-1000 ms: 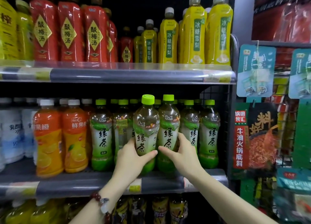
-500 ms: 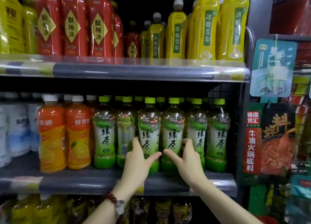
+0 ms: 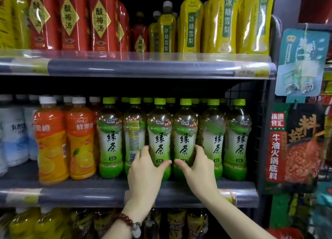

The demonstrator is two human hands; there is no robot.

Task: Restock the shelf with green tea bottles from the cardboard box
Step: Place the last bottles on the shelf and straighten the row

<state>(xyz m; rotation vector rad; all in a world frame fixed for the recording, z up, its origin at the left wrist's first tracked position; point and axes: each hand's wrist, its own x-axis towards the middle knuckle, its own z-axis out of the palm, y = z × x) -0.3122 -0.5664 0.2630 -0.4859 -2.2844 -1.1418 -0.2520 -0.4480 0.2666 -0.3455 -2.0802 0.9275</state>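
Observation:
Several green tea bottles with green caps stand in rows on the middle shelf. My left hand wraps the lower part of one front-row green tea bottle. My right hand wraps the neighbouring green tea bottle to its right. Both bottles stand upright on the shelf, side by side, in line with the front row. More green tea bottles flank them, one at the left and one at the far right. The cardboard box is out of view.
Orange juice bottles and white bottles stand left of the tea. Red and yellow bottles fill the upper shelf. A wire side panel closes the shelf's right end, with hanging sauce packets beyond. More bottles stand below.
Both hands have pushed the two bottles back from a raised, forward position into the front row and set them down. The camera has moved closer to the shelf.

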